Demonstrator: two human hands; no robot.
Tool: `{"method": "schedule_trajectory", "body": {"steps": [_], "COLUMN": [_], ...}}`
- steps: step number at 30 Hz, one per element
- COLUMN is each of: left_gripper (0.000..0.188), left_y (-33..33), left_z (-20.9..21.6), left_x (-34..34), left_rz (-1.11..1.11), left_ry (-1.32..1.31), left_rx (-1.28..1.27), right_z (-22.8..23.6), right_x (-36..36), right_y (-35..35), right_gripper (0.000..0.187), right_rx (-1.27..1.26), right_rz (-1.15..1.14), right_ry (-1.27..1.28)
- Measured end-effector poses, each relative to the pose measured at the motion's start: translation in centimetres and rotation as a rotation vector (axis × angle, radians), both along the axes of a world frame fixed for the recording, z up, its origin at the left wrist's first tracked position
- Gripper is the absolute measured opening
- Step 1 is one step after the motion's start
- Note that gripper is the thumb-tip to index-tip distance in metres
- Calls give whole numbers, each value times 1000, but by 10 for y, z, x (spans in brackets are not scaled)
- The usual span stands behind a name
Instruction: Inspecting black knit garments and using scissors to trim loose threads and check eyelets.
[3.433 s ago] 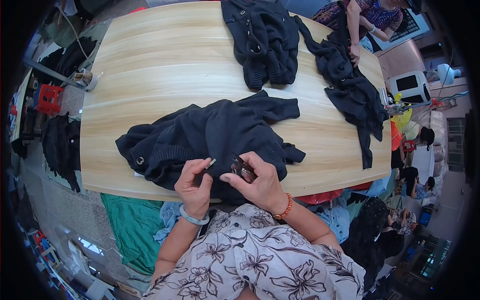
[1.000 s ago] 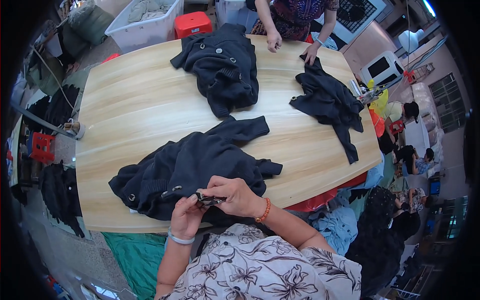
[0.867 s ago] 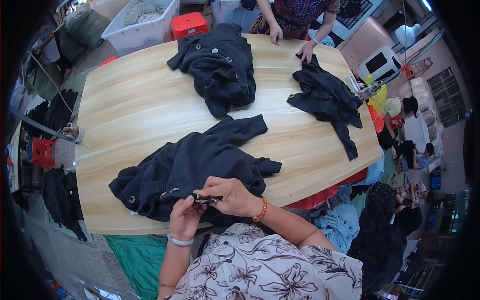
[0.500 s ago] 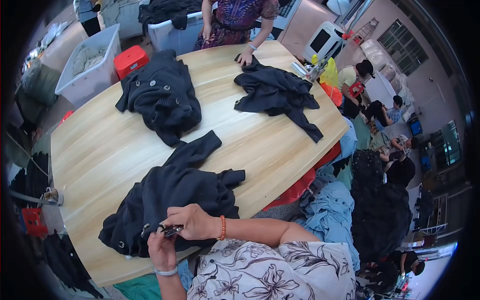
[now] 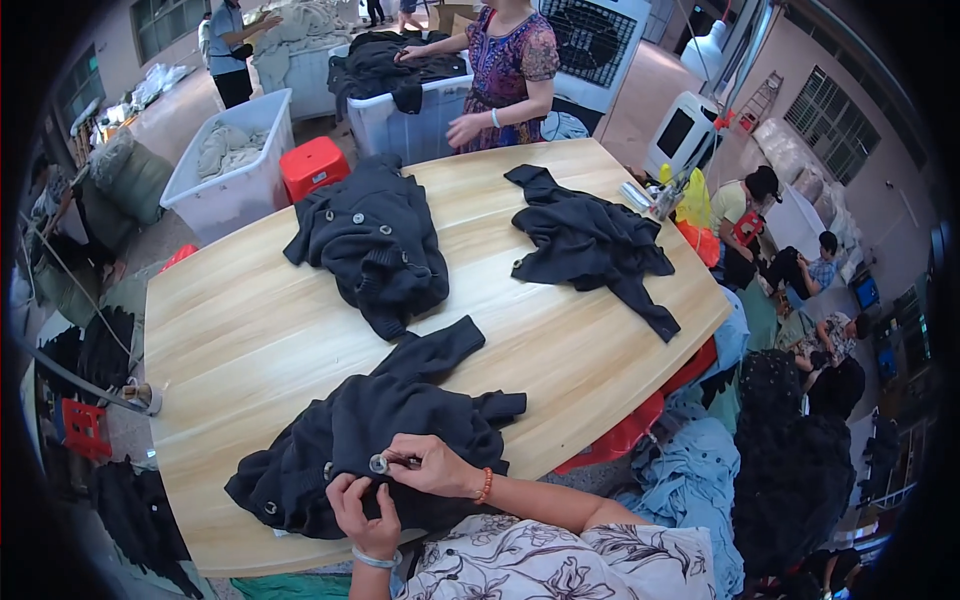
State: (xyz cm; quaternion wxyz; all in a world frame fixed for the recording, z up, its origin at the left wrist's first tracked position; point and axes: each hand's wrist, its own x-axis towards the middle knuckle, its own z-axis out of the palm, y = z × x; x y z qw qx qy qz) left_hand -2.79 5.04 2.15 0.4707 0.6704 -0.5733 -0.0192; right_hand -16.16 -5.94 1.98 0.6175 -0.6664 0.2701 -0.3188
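A dark knitted cardigan (image 5: pixel 410 420) with large buttons lies bunched on the table in front of me. My left hand (image 5: pixel 366 517) pinches its front edge between fingers and thumb. Just above and to the right, my right hand (image 5: pixel 440 466) is closed around a small dark tool that looks like thread snips (image 5: pixel 404 461), mostly hidden by the fingers. The tool's end is beside a pale, shiny button (image 5: pixel 378 464) on the cardigan. Another button (image 5: pixel 270 508) shows near the left end of the garment.
A buttoned dark cardigan (image 5: pixel 375 240) and a dark garment (image 5: pixel 595 240) lie farther back on the wooden table (image 5: pixel 250 330). Across it, a person (image 5: pixel 510 75) stands by a bin (image 5: pixel 410 125) of dark clothes. A red stool (image 5: pixel 313 168) stands at the far edge, and light-blue clothes (image 5: pixel 690 450) are heaped at right.
My right hand has moved away from my left fingers, to the button. The person opposite has let go of the far-right garment and reaches to the bin. The view has tilted upward.
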Motion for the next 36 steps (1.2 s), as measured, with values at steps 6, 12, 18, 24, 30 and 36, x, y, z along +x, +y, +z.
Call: {"method": "schedule_trajectory", "body": {"steps": [6,12,18,24,30,36], "left_gripper": [41,38,38,30,18,19], "left_y": [-1,-3,-14,-12,-2,2], "left_z": [-10,-18,-3,-15,-16,-17], "left_x": [8,15,12,1,-3,0], "left_rz": [-92,-116,-46,-19,-126,-116], "left_ry": [-266,-113,-1,448,1115,1376], "left_rx": [-134,-167,-173,-143,-105,-99], "right_z": [13,7,32,34,44,51], "right_x": [-1,4,8,13,3,-19], "right_y": [5,10,12,12,4,-5], "right_gripper": [8,8,20,25,32,41], "right_rx": [-114,-104,-545,-688,-380,-352], "right_rz": [29,-29,-194,-178,21,123], "right_ry": [28,83,143,180,161,289]}}
